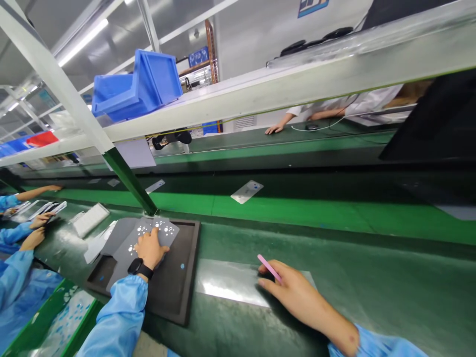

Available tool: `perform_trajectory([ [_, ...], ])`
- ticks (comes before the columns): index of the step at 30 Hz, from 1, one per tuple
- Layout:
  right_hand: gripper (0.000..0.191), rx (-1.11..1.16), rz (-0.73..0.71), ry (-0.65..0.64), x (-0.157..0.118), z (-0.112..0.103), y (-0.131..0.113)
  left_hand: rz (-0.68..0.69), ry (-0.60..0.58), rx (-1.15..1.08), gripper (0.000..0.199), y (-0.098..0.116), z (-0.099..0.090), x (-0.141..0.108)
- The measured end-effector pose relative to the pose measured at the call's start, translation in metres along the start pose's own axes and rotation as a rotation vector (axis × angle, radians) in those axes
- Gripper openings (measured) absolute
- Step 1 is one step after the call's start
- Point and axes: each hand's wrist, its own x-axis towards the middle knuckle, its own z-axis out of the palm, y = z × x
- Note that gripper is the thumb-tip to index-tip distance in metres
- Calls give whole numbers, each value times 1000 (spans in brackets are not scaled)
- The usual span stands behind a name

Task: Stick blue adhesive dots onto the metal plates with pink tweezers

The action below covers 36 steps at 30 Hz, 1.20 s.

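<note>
My left hand (150, 249), with a black smartwatch (140, 268) on its wrist, rests with curled fingers on a grey sheet with white spots (161, 233). That sheet lies across a dark rectangular tray (178, 292) on the green workbench (372, 277). My right hand (297, 292) grips a slim pink stick (269, 268) between its fingers. Its tip is hidden behind my fingers or lies close to them. Beside the tray, just under my right hand, lies a glossy transparent sheet (226, 282).
On the left, co-workers' blue-sleeved arms and hands (35, 223) work at the bench. A white-sleeved person's hand (274, 129) rests across the belt. A pale card (246, 192) lies on the green conveyor (297, 208). Blue plastic crates (137, 87) sit on a white overhead shelf (260, 94).
</note>
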Motion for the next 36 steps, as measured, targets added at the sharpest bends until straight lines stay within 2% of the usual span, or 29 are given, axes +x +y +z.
perform_trajectory([
  [3, 20, 55, 4, -6, -3, 0, -4, 14, 18, -123, 50, 3, -6, -3],
  [6, 17, 154, 19, -53, -5, 1, -10, 103, 58, -262, 34, 5, -17, -15],
  [8, 17, 250, 22, -106, -5, 3, -17, 186, 35, -598, 30, 10, -21, -32],
  [9, 17, 308, 23, -133, -4, 4, -21, 222, -37, -861, 29, 15, -21, -44],
  [10, 18, 375, 23, -154, -3, 6, -25, 251, -159, -1184, 31, 21, -19, -57],
  [11, 20, 449, 23, -168, -2, 8, -31, 262, -350, -1465, 33, 29, -16, -72],
  [13, 29, 618, 14, -174, 1, 13, -43, 257, -779, -1815, 37, 48, -3, -103],
  [15, 46, 820, 5, -183, 2, 18, -53, 251, -1121, -1963, 34, 67, 13, -131],
  [16, 54, 921, 12, -203, 3, 20, -57, 238, -1221, -2022, 31, 75, 22, -142],
  [18, 60, 1087, 43, -265, 2, 22, -61, 188, -1335, -2097, 23, 87, 37, -157],
  [20, 51, 1162, 66, -305, 0, 22, -61, 164, -1430, -2086, 28, 93, 51, -164],
  [23, 32, 1115, 92, -242, -4, 19, -56, 112, -1399, -1996, 35, 95, 65, -164],
  [25, 27, 1046, 126, -171, -7, 16, -53, 29, -1275, -1899, 31, 95, 66, -161],
  [28, 28, 957, 141, -114, -11, 11, -47, -59, -1157, -1852, 41, 94, 56, -158],
  [31, 27, 850, 105, -112, -17, 10, -40, -24, -1048, -1937, 48, 94, 41, -160],
  [34, 30, 741, 55, -98, -24, 13, -32, 12, -985, -1850, 43, 94, 35, -164],
  [36, 39, 637, 52, -16, -30, 16, -26, 6, -946, -1783, 43, 94, 35, -166],
])
